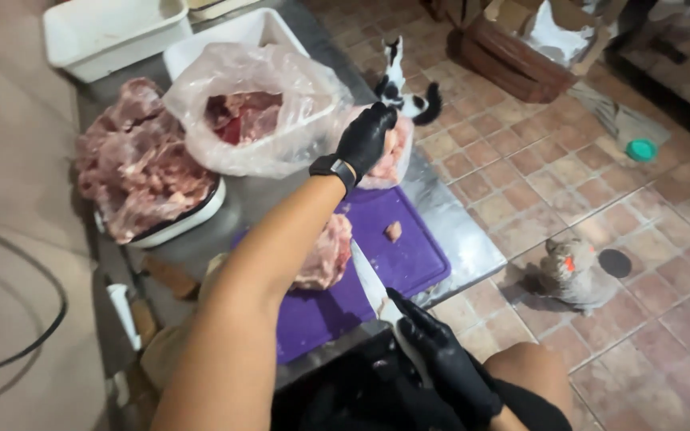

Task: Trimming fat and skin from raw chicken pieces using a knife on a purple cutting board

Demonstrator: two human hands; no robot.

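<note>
A soft, slippery-looking pink meat piece (390, 153) is gripped in the black-gloved left hand (365, 140) beyond the purple plastic cutting board (409, 255), while a steel knife (370, 286) is clasped by the right hand (441, 359).

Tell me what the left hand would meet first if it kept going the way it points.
The left hand, gloved in black, reaches away from the body and already holds a piece of meat. Straight on, it would probably pass the clear plastic bag and reach the table edge; depth is unclear.
</note>
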